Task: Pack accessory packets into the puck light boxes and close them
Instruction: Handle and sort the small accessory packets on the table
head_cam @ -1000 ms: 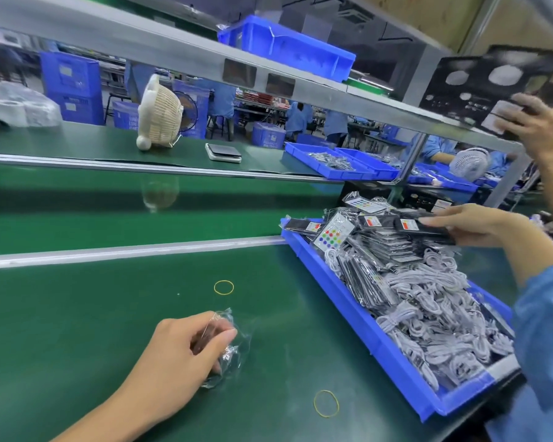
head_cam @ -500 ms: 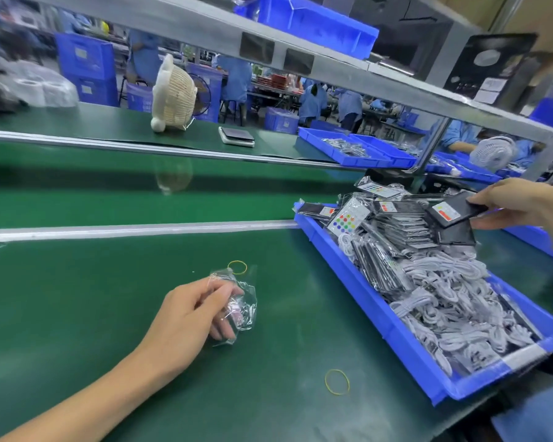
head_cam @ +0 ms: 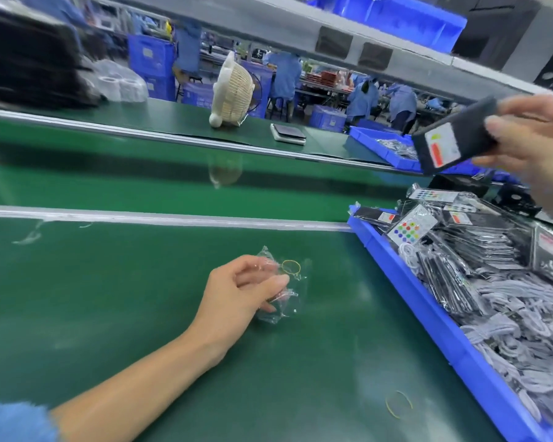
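Note:
My left hand rests on the green table and pinches a small clear plastic packet between thumb and fingers. My right hand is raised at the upper right and grips a black packet with a red and white label, blurred by motion. Below it stands a blue tray filled with black packets, colour-dotted remote packets and white coiled cables. No puck light box shows clearly.
Two yellow rubber bands lie on the table: one by the clear packet, one near the tray. Across the conveyor belt stand a cream fan, a phone and another blue tray. People in blue work behind.
My right hand has lifted a black labelled packet out of the blue tray and raised it high. My left hand stays on the table with the clear packet. The view swung left.

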`<state>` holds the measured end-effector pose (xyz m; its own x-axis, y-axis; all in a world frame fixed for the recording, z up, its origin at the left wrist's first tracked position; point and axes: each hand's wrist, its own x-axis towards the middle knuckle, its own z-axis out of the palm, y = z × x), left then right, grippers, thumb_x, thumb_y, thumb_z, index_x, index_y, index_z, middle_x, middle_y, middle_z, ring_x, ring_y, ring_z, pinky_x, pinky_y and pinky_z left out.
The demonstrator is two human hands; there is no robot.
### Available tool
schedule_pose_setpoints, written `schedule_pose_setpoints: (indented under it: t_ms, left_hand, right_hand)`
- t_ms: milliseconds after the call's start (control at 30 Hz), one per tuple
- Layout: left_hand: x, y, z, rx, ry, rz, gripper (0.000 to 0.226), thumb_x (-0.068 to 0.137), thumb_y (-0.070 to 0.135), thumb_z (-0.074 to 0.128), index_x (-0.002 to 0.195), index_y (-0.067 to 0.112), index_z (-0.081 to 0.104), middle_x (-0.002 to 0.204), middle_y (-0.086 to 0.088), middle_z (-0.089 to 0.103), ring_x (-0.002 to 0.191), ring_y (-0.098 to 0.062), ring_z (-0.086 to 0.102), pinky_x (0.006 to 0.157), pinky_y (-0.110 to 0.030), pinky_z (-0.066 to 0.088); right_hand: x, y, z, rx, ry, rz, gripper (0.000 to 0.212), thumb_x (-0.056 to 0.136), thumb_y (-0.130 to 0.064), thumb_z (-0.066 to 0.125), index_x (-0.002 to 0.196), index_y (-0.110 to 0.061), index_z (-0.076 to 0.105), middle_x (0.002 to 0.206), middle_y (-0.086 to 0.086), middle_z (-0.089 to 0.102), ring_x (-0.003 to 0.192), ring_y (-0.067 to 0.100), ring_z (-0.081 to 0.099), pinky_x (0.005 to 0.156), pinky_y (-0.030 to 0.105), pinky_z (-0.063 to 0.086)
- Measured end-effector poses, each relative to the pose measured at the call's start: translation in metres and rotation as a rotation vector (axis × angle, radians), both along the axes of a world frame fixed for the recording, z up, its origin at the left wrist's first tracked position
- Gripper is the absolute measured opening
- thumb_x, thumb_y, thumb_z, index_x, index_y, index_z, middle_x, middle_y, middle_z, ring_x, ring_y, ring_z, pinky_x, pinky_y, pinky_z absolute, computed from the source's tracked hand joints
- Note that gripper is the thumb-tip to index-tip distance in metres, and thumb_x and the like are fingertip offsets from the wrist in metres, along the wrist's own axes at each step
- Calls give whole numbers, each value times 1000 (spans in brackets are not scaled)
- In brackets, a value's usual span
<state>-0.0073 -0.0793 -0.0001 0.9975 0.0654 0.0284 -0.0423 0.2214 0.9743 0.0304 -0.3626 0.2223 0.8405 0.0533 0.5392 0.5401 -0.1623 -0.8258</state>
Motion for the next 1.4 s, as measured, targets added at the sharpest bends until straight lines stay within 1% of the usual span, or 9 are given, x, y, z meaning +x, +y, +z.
schedule_pose_setpoints:
  t_ms: [133,233,400,600,800,933,1067,1233,1400]
  left_hand:
    - [10,14,4,-38,-18,58,34,78,-2,83,104,16,70,78,2,76,69,-12,72,58,-21,56]
    - [15,21,4,-71,-7,56,41,73,-4,85,106,16,70,73,3,73,67,-11,71,57,-21,55]
    - [19,24,0,-95,-6,-42,64,58,1,96,113,16,67,75,-5,65,70,-17,70,60,-27,57]
    - [19,23,1,-76,14,27,72,45,21,98,111,22,68,79,-3,67,62,-12,68,52,-20,49]
    - [15,20,6,9,-23,-37,45,72,46,70,106,17,71,85,3,75,71,-7,69,62,-16,52]
    - [9,15,14,101,-32,-267,46,86,55,52,84,14,73,71,-4,73,58,-10,66,53,-17,50]
    - [10,12,11,168,-46,-87,56,80,61,60,95,9,75,80,-8,73,69,-13,65,67,-27,53]
    - [7,7,6,231,-71,191,39,71,61,73,92,28,73,94,11,74,89,0,69,72,-10,49]
    - [3,10,2,605,-528,493,45,79,37,85,119,27,67,126,1,53,119,-14,55,97,-19,45]
  right_hand:
    - [14,73,-94,33,212,209,25,75,-13,72,100,-15,67,85,2,75,72,17,72,68,26,58]
    - [16,106,-162,209,366,175,19,85,-1,63,103,-7,64,91,8,74,80,21,72,72,30,58]
    - [14,118,-202,267,357,208,34,75,-21,75,105,-9,65,106,17,72,94,32,71,77,33,58]
    - [18,108,-196,110,323,189,26,78,-20,68,102,-27,74,99,7,75,87,20,71,70,25,57]
    - [4,118,-195,-133,359,384,23,81,-11,75,101,-23,73,92,5,75,71,12,68,62,23,54]
    - [-6,127,-194,-57,370,431,19,88,-23,64,103,-27,75,91,2,75,71,12,67,61,23,53]
    - [-15,136,-195,31,480,476,29,93,-46,55,113,-32,72,108,3,74,93,17,70,71,22,54]
    - [-14,138,-198,-38,440,313,38,78,-4,79,110,-23,71,106,-1,75,94,21,73,77,24,57]
    - [-11,135,-195,221,523,187,40,68,-14,83,105,-12,67,99,7,75,87,27,72,70,38,60]
